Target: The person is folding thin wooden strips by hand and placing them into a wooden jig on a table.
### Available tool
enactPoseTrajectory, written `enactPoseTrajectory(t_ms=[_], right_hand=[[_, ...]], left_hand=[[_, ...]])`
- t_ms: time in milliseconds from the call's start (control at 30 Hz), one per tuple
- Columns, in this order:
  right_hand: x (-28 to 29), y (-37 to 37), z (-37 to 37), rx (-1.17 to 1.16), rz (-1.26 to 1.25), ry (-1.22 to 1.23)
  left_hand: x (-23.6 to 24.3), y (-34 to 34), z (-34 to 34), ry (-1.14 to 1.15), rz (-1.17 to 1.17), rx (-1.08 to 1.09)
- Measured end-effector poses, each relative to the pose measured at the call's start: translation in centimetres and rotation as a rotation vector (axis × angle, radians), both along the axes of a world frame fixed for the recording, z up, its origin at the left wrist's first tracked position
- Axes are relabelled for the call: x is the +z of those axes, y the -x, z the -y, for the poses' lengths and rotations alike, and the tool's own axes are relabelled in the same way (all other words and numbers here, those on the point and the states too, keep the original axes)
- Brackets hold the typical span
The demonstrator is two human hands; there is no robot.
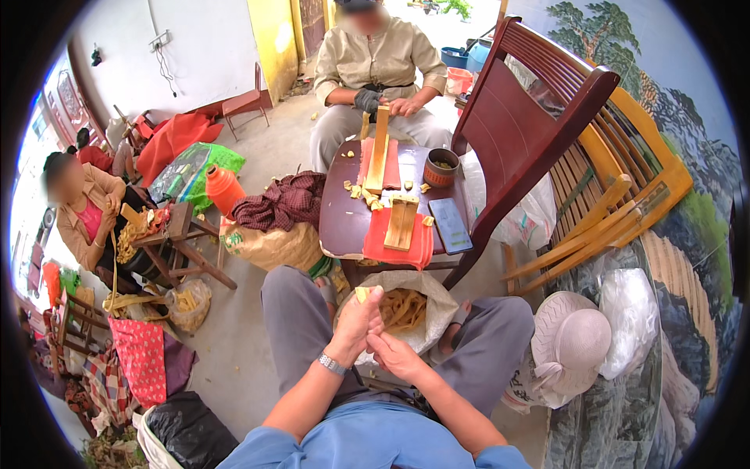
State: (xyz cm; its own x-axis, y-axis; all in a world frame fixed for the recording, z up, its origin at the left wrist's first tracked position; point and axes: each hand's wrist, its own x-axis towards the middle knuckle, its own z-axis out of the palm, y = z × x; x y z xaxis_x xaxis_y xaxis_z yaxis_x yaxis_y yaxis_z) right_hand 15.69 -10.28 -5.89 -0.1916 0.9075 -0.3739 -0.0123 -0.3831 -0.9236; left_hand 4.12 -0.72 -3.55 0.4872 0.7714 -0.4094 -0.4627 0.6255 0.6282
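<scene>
My left hand (355, 322) is closed on a small pale yellow piece (363, 294), which pokes out above the thumb. Just below it and touching it, my right hand (394, 353) is closed, and what its fingers hold is hidden. Both are over an open white woven sack (426, 332) of tan strips (405, 309) between my knees. In front, a dark chair seat (344, 234) bears a red cloth (416, 254) with a short wooden block (402, 223), an upright wooden piece (379, 148), yellow scraps, a round tin (441, 168) and a phone (449, 226).
A co-worker (375, 62) sits opposite, one hand dark-gloved; another (82, 215) works at a wooden stool (183, 227) on the left. A stuffed sack (266, 250) lies beside the chair. Folded wooden chairs (609, 180) and a hat (570, 340) are right; a black bag (191, 430) is lower left.
</scene>
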Motion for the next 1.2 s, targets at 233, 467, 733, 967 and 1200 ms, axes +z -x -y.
enactPoseTrajectory(t_ms=[233, 467, 733, 967, 1200], right_hand=[[2.7, 2.9, 1.6, -0.153, 0.552, -0.496], [2.5, 2.9, 2.4, -0.169, 0.582, -0.472], [3.4, -0.7, 0.4, -0.212, -0.056, -0.231], [2.1, -1.1, 0.6, -0.103, -0.472, 0.009], [2.0, -0.3, 0.4, -0.129, -0.31, -0.041]], left_hand=[[2.0, 0.5, -0.3, -0.006, -0.031, 0.082], [0.4, 1.0, -0.1, -0.071, -0.008, -0.025], [1.1, 1.9, 0.8, -0.062, 0.296, -0.219], [1.0, 1.1, 1.8, -0.187, 0.126, -0.146], [0.5, 2.0, 0.7, -0.217, 0.049, -0.101]])
